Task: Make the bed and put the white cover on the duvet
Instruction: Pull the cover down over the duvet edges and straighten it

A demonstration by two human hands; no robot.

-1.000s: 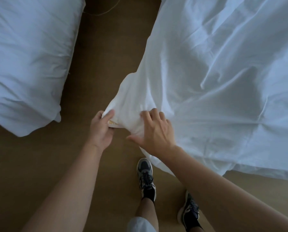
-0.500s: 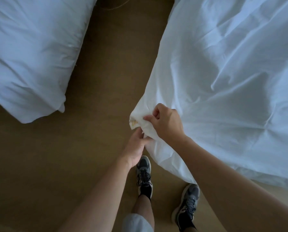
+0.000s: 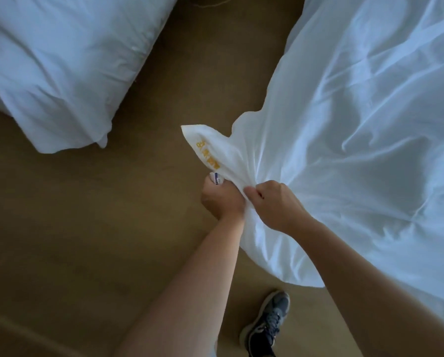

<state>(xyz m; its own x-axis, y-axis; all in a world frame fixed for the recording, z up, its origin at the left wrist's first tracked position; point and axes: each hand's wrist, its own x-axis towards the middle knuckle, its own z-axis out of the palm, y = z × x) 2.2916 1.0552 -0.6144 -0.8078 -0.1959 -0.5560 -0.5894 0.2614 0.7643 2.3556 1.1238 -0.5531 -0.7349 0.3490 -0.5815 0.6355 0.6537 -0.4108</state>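
A big white duvet in its white cover (image 3: 365, 124) spreads over the right half of the view, partly on the brown floor. One corner (image 3: 210, 148), with yellow lettering, sticks up to the left. My right hand (image 3: 275, 202) grips the bunched cloth just below that corner. My left hand (image 3: 220, 199) is curled round the same bunch from underneath, beside a small white and blue tag (image 3: 217, 178).
A white pillow (image 3: 61, 65) lies on the brown floor (image 3: 86, 228) at the upper left. My dark shoe (image 3: 267, 325) stands at the bottom centre. A thin cord (image 3: 213, 3) lies on the floor at the top edge.
Both hands have gathered the cover's corner tighter; my left hand went from the corner's tip to under the bunch. The yellow-lettered corner now stands free above my hands.
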